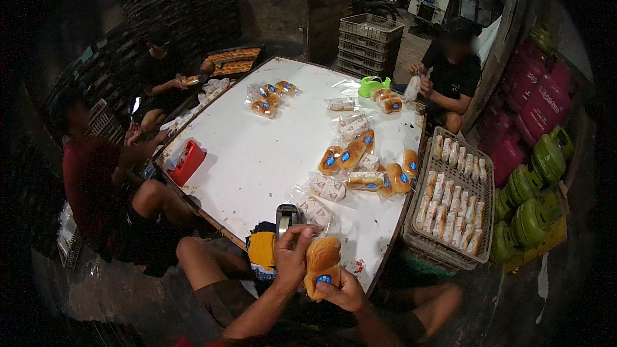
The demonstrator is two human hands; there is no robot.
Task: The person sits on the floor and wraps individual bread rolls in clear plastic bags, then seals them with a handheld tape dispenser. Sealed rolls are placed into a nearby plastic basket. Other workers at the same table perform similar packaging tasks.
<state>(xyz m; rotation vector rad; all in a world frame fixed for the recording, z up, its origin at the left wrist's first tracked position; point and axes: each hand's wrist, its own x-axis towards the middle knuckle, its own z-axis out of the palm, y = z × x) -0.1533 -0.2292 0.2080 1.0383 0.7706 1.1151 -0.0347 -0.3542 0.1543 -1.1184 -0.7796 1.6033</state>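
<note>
A golden bread roll in a clear plastic bag, with a round blue sticker near its lower end, is held in front of me above the table's near edge. My right hand grips its lower end, thumb beside the sticker. With thumb and fingertips, my left hand pinches the bag's upper end. Just beyond my left hand stands a black tape dispenser. Past the roll lie wrapped breads in printed paper and clear film. Several bagged rolls with blue stickers are piled farther right on the white table.
A red tape dispenser and a green one stand at the table's edges. To the right, a plastic crate holds rows of packed breads, beside green gas cylinders. Co-workers sit left, far left and far right.
</note>
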